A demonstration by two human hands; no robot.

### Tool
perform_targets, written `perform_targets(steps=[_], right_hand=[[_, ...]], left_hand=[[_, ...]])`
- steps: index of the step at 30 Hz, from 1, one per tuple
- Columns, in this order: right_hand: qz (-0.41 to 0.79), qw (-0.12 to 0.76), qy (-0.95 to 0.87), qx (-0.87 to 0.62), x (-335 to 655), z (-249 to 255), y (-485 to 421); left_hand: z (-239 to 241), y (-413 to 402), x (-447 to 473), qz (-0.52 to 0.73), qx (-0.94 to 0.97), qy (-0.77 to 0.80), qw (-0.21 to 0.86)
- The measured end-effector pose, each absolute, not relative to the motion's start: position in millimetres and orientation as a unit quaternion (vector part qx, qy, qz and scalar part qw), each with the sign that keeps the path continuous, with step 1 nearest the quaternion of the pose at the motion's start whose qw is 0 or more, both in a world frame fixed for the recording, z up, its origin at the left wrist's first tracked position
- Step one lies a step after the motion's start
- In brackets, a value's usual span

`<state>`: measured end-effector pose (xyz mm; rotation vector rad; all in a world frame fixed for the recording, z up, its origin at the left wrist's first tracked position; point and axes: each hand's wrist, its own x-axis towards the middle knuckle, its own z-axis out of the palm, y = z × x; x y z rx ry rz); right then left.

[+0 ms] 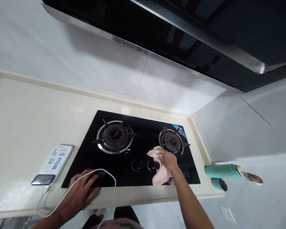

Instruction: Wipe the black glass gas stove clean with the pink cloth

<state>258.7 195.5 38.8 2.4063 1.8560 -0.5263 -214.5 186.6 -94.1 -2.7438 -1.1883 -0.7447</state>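
My right hand (169,160) grips a pale pink cloth (162,174), pressed on the black glass gas stove (124,173) just in front of the right burner (172,140). Part of the cloth hangs toward the stove's front edge. Two control knobs (140,164) sit left of the cloth, the right one partly covered. My left hand (79,192) rests flat with spread fingers on the stove's front left corner, holding nothing. A white cable (114,184) loops over that hand. The left burner (115,135) with its dark pan support lies beyond it.
A white device with a dark screen (53,163) lies on the cream counter (26,121) left of the stove. At the right end are a teal flask (221,171) and a smaller teal cup (218,183). A black range hood (157,31) overhangs the back.
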Motion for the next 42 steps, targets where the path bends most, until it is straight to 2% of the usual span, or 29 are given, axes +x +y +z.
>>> perform_targets(steps=[5,13,16,25,31,42], right_hand=[[-0.201,0.038,0.626,0.752,226.0,38.5,240.8],[-0.119,0.027,0.585,0.802,207.1,23.9,329.4],[-0.125,0.044,0.596,0.792,204.0,21.0,341.7],[-0.147,0.078,0.644,0.746,133.5,10.0,271.9],[-0.109,0.087,0.741,0.656,87.3,15.3,230.7],[-0.136,0.022,0.795,0.59,51.3,-7.2,174.4]], left_hand=[[-92.7,183.4,-215.2,-0.233,-0.891,-0.389,0.034],[-81.2,179.1,-212.1,-0.221,-0.888,-0.403,0.01],[-77.3,176.8,-210.6,-0.207,-0.888,-0.411,-0.006],[-83.4,177.0,-207.9,-0.218,-0.89,-0.401,0.013],[-89.0,181.4,-208.8,-0.232,-0.887,-0.399,-0.009],[-100.8,195.9,-211.0,-0.263,-0.888,-0.377,0.032]])
